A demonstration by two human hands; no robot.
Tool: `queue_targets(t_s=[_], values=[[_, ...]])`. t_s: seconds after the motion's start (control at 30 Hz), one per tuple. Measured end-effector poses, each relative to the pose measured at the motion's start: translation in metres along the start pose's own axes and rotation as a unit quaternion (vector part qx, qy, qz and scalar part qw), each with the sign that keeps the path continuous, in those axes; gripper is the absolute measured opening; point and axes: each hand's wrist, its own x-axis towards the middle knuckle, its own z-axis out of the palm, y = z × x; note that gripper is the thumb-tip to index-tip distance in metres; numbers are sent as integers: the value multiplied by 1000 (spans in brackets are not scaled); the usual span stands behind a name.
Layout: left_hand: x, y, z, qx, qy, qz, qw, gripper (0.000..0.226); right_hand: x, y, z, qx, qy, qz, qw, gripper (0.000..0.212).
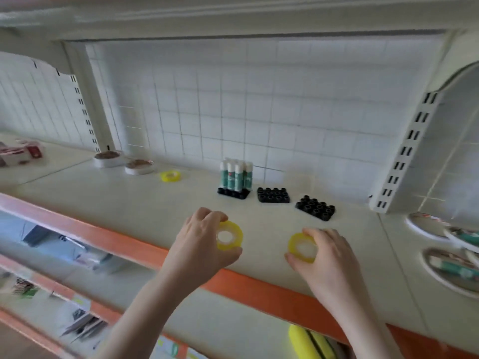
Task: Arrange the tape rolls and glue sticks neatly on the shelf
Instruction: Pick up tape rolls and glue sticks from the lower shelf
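Front edge: the shelf ends in an orange lip that runs under both wrists; the 2 hands reach over it from the near side.
Back edge: a white gridded panel closes the shelf behind the glue sticks.
Side edges: slotted white uprights stand far left and far right of the fingers.
Open room: bare shelf surface lies between the 2 hands, and a wide bare stretch runs left of the left hand toward the back.
Left hand: the left hand has its fingers curled over the top rim of a yellow tape roll, thumb under the lower rim, so the roll is pinched and tilted up with its hole facing the camera.
Right hand: the right hand pinches a 2nd yellow tape roll the same way, fingers on the top rim, thumb on the lower rim, roll on the inner side of the hand.
Roll contact: whether either held roll touches the shelf cannot be told.
Beyond the fingers: 3 black holders sit past both hands; the left one carries upright glue sticks, the middle one and the right one show only open sockets.
Far left of the fingers: a 3rd yellow tape roll lies flat near the back, with 2 white rolls beside it.
Right of the right hand: white trays hold blurred green-and-white items.
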Motion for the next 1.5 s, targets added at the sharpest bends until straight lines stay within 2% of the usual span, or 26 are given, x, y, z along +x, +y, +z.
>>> queue_targets(t_s=[0.23, 0.6, 1.13, 1.3, 1.5], values=[[20, -93, -49, 52, -21, 3, 998, 63, 22, -72, 44, -61, -46, 0, 997, 54], [87, -196, -70, 91, -26, 3, 996, 60, 83, -157, 112, -151, -46, -28, 987, 36], [171, -318, -91, 42, -89, 15, 995, 56, 186, -246, 193, -71, -95, -3, 993, 39], [181, -346, -94, 25, -102, 27, 994, 52, 219, -265, 218, -47, -132, 17, 990, 51], [180, -353, -88, -21, -107, 48, 993, 62, 240, -267, 245, -27, -165, 40, 985, 62]])
